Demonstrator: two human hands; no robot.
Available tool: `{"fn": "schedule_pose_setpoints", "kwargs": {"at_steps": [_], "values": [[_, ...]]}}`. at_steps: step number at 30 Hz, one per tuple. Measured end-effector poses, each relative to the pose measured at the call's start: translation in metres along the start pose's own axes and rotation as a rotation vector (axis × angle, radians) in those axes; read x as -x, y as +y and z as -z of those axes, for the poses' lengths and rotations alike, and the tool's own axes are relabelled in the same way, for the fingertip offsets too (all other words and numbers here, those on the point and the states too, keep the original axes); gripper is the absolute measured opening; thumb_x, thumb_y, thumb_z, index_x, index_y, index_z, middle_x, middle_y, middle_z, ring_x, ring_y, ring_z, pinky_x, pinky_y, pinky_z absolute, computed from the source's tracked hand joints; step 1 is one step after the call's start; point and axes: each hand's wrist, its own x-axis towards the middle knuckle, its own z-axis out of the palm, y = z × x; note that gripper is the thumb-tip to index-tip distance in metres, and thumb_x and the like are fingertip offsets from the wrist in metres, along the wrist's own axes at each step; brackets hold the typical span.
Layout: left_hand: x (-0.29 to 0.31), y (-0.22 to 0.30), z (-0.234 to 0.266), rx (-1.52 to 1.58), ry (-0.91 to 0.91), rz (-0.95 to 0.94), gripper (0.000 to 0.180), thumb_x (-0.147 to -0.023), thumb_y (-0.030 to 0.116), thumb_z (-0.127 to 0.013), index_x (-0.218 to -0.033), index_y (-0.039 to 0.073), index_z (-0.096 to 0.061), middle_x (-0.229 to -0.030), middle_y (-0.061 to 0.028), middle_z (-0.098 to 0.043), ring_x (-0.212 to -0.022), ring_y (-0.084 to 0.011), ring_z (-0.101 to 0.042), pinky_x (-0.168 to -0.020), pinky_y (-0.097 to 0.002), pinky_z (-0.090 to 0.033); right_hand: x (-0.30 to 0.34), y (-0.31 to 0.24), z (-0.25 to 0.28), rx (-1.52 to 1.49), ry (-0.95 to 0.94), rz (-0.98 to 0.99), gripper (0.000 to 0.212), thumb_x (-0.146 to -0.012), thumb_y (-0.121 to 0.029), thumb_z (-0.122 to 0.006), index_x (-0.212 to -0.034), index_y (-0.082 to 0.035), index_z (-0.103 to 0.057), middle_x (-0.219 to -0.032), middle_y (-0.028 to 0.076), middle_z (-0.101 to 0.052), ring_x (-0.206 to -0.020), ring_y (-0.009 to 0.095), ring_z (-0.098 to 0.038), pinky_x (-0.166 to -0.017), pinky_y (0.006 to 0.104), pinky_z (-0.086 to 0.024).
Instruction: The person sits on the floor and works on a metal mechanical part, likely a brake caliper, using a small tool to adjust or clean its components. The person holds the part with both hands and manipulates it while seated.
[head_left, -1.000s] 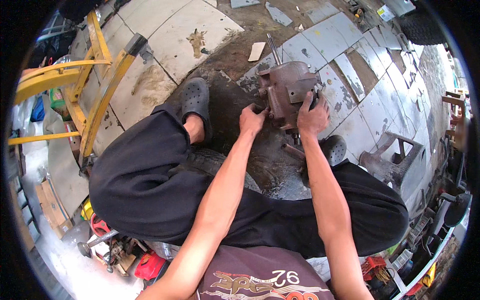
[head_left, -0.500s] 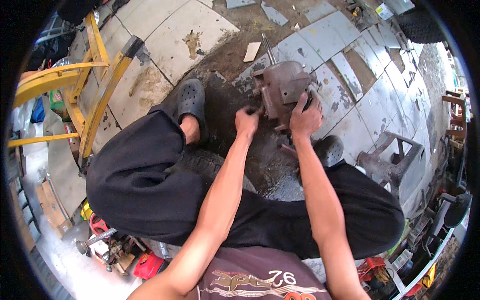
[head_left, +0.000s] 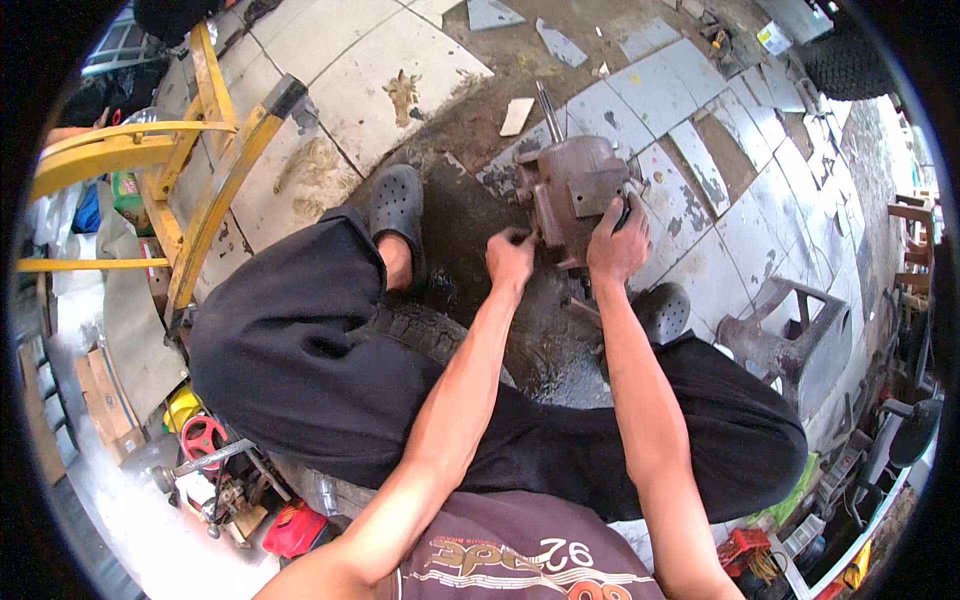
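Note:
A brown-grey metal gearbox housing (head_left: 556,205) stands on the dirty floor between my feet. A thin metal shaft (head_left: 549,112) sticks out of its far end. My right hand (head_left: 620,245) grips the housing's right side, fingers reaching up along a dark part there. At the near left edge of the housing is my left hand (head_left: 510,260), with its fingers curled together against it. What those fingers pinch, if anything, is too small and dark to make out.
A yellow metal frame (head_left: 226,185) stands at the left. To the right lies a grey cast-metal bell-shaped piece (head_left: 757,335) with openings. Broken floor tiles (head_left: 697,165) spread beyond the housing. A red tool or container (head_left: 295,528) and assorted parts are at the lower left.
The view has shifted slightly, so everything sits a little lower and to the right. Both hands keep their places at the housing; the left fingers have changed their curl slightly.

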Motion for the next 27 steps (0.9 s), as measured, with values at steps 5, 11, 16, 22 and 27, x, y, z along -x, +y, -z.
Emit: {"fn": "schedule_pose_setpoints", "kwargs": {"at_steps": [5,11,16,22,27], "values": [[-0.019,0.009,0.002,0.034,-0.004,0.050,0.028,-0.082,0.027,-0.073,-0.098,0.003,-0.074,-0.093,-0.0150,-0.073,-0.088,-0.0295,-0.069,-0.080,-0.0384,-0.051,0.002,-0.006,0.002,-0.008,-0.015,0.009,0.045,-0.096,-0.040,-0.048,-0.123,-0.006,-0.059,-0.118,0.015,-0.064,-0.110,0.036,-0.058,-0.094,0.0500,-0.041],[-0.016,0.006,-0.008,0.000,0.112,0.010,0.027,-0.082,0.027,-0.072,-0.098,0.006,-0.075,-0.095,-0.0163,-0.073,-0.091,-0.0314,-0.069,-0.081,-0.0396,-0.052,0.003,-0.001,0.000,0.024,-0.015,0.003,0.044,-0.097,-0.041,-0.048,-0.124,-0.008,-0.059,-0.121,0.013,-0.064,-0.114,0.034,-0.057,-0.096,0.0468,-0.040],[0.009,-0.001,-0.011,-0.079,0.157,-0.057,0.024,-0.080,0.023,-0.071,-0.097,0.006,-0.075,-0.093,-0.0180,-0.072,-0.090,-0.0342,-0.069,-0.080,-0.0409,-0.052,0.002,0.004,-0.001,0.011,0.008,-0.003,0.045,-0.097,-0.041,-0.048,-0.124,-0.007,-0.059,-0.119,0.014,-0.064,-0.113,0.035,-0.058,-0.096,0.0475,-0.041],[0.005,0.006,-0.010,-0.010,0.133,-0.036,0.025,-0.082,0.024,-0.070,-0.099,0.006,-0.074,-0.095,-0.0171,-0.072,-0.092,-0.0329,-0.069,-0.081,-0.0406,-0.051,0.001,0.004,-0.002,-0.011,0.042,0.023,0.046,-0.097,-0.040,-0.047,-0.123,-0.004,-0.059,-0.116,0.017,-0.065,-0.109,0.037,-0.058,-0.094,0.0500,-0.041],[-0.011,0.007,-0.011,-0.001,0.134,-0.104,0.026,-0.083,0.024,-0.070,-0.102,0.007,-0.074,-0.095,-0.0160,-0.072,-0.093,-0.0317,-0.069,-0.082,-0.0402,-0.052,0.001,-0.001,0.000,-0.025,-0.012,0.009,0.046,-0.097,-0.040,-0.047,-0.124,-0.005,-0.059,-0.118,0.016,-0.064,-0.111,0.037,-0.058,-0.095,0.0487,-0.041]]}}
